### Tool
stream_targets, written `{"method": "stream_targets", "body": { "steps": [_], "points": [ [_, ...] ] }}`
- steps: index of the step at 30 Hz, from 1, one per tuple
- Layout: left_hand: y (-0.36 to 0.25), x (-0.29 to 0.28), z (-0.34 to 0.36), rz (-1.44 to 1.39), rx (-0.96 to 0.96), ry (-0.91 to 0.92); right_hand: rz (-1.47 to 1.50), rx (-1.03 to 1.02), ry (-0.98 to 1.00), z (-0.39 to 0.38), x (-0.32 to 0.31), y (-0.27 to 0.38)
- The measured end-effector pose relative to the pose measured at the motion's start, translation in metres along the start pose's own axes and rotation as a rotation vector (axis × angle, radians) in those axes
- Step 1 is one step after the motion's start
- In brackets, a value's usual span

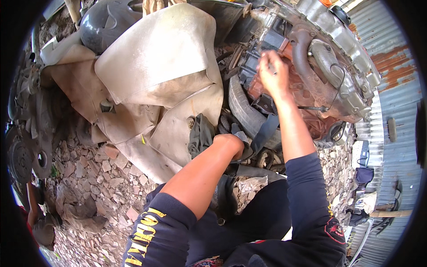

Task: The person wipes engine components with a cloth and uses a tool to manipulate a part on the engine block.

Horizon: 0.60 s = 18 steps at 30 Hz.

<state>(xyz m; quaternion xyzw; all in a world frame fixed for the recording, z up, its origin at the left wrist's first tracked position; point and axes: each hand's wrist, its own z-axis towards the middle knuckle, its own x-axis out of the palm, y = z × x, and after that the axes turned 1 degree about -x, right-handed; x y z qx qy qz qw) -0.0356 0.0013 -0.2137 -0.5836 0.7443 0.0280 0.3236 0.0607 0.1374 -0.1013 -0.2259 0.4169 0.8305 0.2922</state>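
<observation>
My right hand (pixel 272 73) is raised beside a large engine (pixel 311 84) with orange-brown stained metal. Its fingers are curled together and slightly blurred; a small dark bit shows at them, too small to name. Close to that hand are a black engine part (pixel 250 66) and a thick curved exhaust pipe (pixel 304 49). My left hand (pixel 232 146) is bent downward at the wrist, next to a dark grey-green cloth (pixel 201 135). The fingers of that hand are hidden, so what they touch does not show.
A worn tyre (pixel 246 111) leans below the engine. Large stiff beige sheets (pixel 155 53) lie folded on the left, with a dark rounded shell (pixel 104 26) behind. Broken stones (pixel 95 173) cover the ground. Metal parts (pixel 26 147) stand far left; a corrugated metal wall (pixel 393 120) rises at right.
</observation>
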Motion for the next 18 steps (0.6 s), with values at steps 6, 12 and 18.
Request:
{"method": "stream_targets", "body": {
  "steps": [6,12,18],
  "points": [
    [-0.003,-0.005,-0.01,-0.037,0.015,0.01,0.081,-0.107,-0.275,0.038,-0.029,0.027],
    [0.0,-0.005,-0.012,-0.052,-0.006,-0.025,-0.085,0.117,0.135,-0.011,0.01,-0.012],
    [0.01,0.004,-0.024,-0.08,-0.031,0.017,0.232,-0.017,-0.15,0.043,-0.015,0.007]
  ]
}}
